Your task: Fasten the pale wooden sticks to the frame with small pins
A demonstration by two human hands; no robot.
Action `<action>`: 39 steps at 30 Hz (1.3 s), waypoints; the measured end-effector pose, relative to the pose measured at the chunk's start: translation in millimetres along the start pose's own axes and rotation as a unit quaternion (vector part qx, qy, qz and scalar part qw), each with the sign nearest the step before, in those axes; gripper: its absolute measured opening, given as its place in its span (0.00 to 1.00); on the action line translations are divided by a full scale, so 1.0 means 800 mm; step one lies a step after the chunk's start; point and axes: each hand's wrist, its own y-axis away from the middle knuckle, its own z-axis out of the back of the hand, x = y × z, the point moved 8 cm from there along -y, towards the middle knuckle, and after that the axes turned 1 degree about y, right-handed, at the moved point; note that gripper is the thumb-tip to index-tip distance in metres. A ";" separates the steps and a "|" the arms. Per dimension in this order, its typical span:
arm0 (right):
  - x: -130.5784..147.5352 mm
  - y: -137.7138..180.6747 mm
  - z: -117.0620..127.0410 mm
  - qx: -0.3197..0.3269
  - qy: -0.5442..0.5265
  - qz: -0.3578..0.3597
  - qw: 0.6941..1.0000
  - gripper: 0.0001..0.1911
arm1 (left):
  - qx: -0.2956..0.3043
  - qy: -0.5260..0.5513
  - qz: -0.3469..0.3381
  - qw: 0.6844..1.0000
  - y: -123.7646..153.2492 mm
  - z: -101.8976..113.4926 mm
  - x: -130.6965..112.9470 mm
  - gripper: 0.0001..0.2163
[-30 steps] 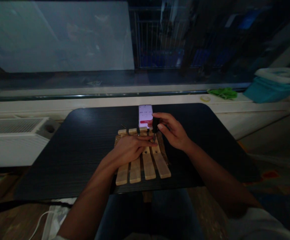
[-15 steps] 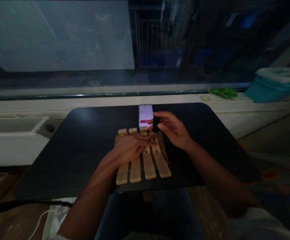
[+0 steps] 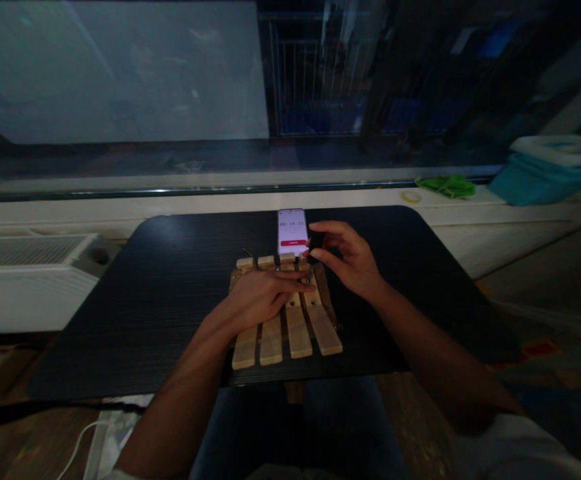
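My left hand lies across a small wooden assembly of pale slats, its fingers stretched flat toward the right. Two fingertips are beside a small metal piece on the right slat; whether they touch it is unclear. Above that spot, my right hand grips the dark handle of what looks like a screwdriver between thumb and fingers. The tool stands roughly upright over the slat, its lower end hard to make out in the dim light. Dark round holes show in the two right slats.
A phone with a lit timer screen lies just behind the slats on the black table. A thin screw-like piece is near the left slat's far end. Green cloth and a teal tub stand on the windowsill.
My right hand's fingers have shifted around the dark handle, with thumb and forefinger wider apart. My left hand and the slats have stayed in place.
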 end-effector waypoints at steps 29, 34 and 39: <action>0.004 0.005 -0.008 0.062 -0.008 0.008 0.998 0.16 | -0.008 -0.001 0.001 1.000 0.002 0.000 0.001 0.19; -0.004 0.007 -0.016 0.087 -0.089 -0.032 0.992 0.17 | -0.008 -0.002 0.001 1.000 0.002 0.000 0.001 0.19; -0.004 0.005 -0.009 0.052 -0.060 -0.032 0.996 0.17 | -0.008 0.002 -0.005 1.000 0.002 0.000 0.000 0.19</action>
